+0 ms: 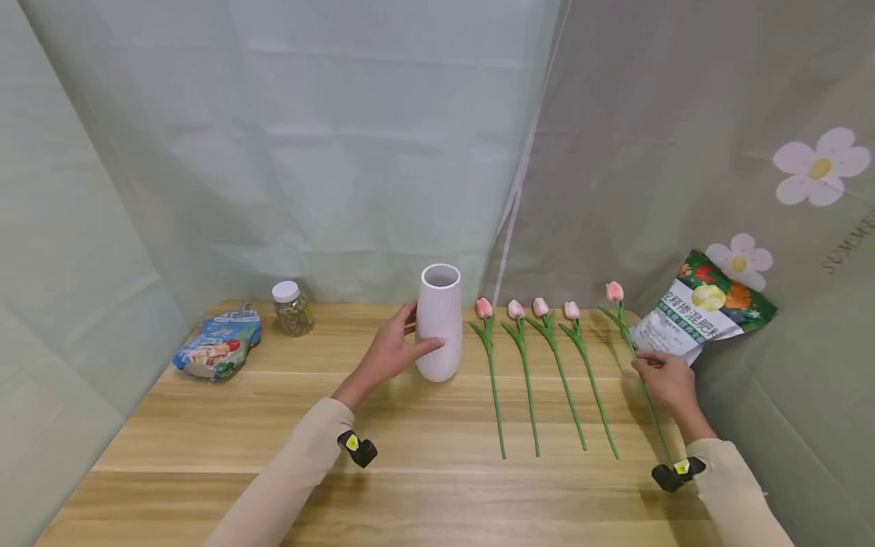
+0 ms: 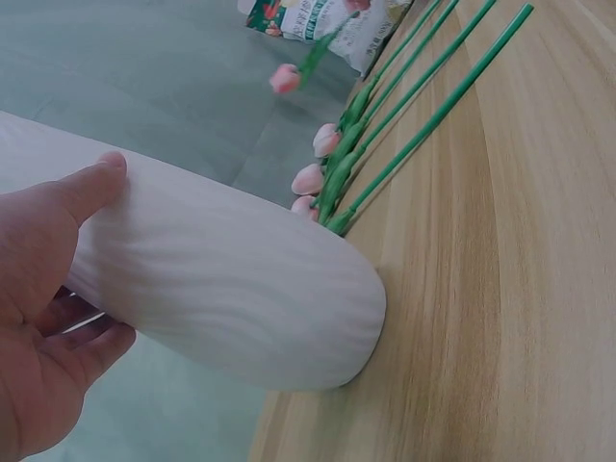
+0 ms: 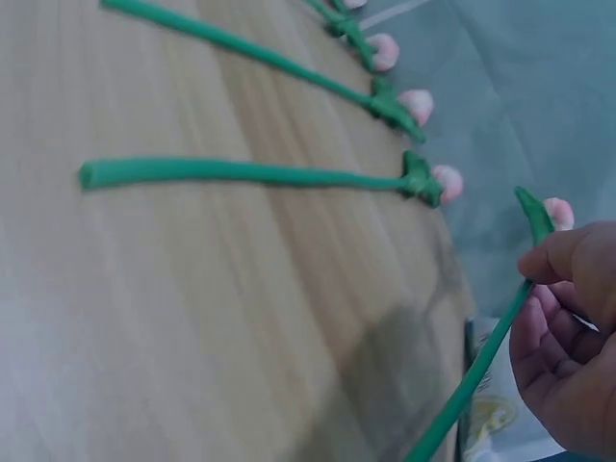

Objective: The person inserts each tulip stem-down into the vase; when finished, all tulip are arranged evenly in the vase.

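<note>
A tall white vase [image 1: 439,327] with a rippled surface stands upright on the wooden table. My left hand [image 1: 391,351] holds it from the left, thumb across the front of the vase [image 2: 241,260] and the other fingers partly hidden behind it. On the right, my right hand [image 1: 668,382] pinches the green stem of a pink tulip [image 1: 614,291] between thumb and fingers. The right wrist view has that tulip's stem [image 3: 486,356] raised off the tabletop. Between the hands, several more pink tulips [image 1: 526,380] lie side by side, blossoms toward the back.
A green and white printed bag [image 1: 683,315] leans against the right-hand curtain, just behind my right hand. At the back left are a clear jar with a white lid [image 1: 292,310] and a blue printed pouch [image 1: 219,343]. Hanging cloth [image 1: 328,152] encloses the table [image 1: 410,471].
</note>
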Demonstrator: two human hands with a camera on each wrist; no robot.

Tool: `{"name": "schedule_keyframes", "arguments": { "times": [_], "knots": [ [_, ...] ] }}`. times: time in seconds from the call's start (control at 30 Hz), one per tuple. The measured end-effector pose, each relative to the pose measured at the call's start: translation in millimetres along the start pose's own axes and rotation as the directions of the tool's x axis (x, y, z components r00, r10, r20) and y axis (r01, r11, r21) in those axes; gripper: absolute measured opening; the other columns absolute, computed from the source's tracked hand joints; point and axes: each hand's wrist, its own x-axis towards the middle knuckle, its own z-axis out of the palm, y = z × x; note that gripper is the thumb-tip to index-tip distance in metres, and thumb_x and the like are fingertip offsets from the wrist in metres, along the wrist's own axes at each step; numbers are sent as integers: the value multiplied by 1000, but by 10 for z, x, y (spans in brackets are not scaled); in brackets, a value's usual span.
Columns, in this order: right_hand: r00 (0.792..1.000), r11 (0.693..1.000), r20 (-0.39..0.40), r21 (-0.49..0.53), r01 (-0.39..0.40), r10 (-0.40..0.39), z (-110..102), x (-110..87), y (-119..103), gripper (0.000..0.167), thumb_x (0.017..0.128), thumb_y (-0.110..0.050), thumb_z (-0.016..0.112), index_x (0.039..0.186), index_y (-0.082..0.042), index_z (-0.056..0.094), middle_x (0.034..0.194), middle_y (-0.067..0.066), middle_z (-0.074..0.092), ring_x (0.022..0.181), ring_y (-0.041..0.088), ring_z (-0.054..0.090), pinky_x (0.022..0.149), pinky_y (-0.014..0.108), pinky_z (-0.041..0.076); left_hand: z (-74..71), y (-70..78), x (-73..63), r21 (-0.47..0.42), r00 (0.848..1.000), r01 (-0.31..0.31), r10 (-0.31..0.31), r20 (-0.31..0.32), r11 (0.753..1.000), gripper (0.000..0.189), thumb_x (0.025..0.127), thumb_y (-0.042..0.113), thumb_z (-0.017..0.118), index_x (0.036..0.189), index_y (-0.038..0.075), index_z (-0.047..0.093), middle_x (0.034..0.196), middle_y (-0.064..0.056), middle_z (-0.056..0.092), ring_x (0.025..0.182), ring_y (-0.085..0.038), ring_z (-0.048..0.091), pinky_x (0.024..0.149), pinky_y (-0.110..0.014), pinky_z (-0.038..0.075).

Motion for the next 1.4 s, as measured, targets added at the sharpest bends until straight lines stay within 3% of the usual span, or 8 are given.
{"name": "schedule_keyframes", "arguments": {
  "times": [0.37, 0.73, 1.03, 1.23, 1.4],
  "knots": [
    [993, 997, -113, 76, 25, -16, -125, -20, -256, 34, 95, -22, 69, 118, 2, 73, 101, 17, 75, 70, -10, 52, 58, 14, 47, 3, -21, 1, 5, 1000, -10, 10, 1, 1000, 85, 86, 32, 84, 153, 4, 39, 146, -19, 54, 135, -33, 53, 112, -48, 48],
    [983, 985, -173, 146, 92, -66, -222, -5, -490, 33, 96, -23, 70, 119, 1, 73, 107, 18, 73, 72, -14, 52, 62, 8, 46, -3, -10, 3, 13, 1000, 7, -7, 4, 1000, 86, 86, 31, 84, 154, 5, 39, 147, -18, 53, 135, -33, 53, 112, -48, 47],
    [974, 972, -195, 181, 150, -114, -278, -37, -707, 35, 97, -29, 69, 120, -3, 73, 97, -3, 70, 78, -12, 54, 64, 9, 45, -1, 6, -5, 24, 1000, 30, -30, 7, 999, 88, 86, 34, 84, 155, 7, 37, 149, -17, 52, 136, -33, 52, 113, -48, 47],
    [970, 938, -205, 292, 188, -130, -289, -31, -862, 33, 97, -22, 69, 120, 2, 71, 86, -25, 60, 80, -9, 57, 67, 7, 47, 3, 2, -10, 25, 999, 33, -33, 8, 999, 88, 87, 34, 84, 155, 7, 36, 149, -17, 51, 136, -33, 52, 113, -49, 46],
    [966, 919, -216, 332, 212, -145, -297, -28, -992, 33, 97, -21, 69, 120, 4, 69, 86, -24, 62, 80, -9, 59, 67, 6, 51, -1, 4, -9, 23, 1000, 27, -28, 11, 999, 87, 87, 34, 84, 155, 6, 37, 149, -17, 51, 137, -33, 51, 114, -49, 46]
  ]
}}
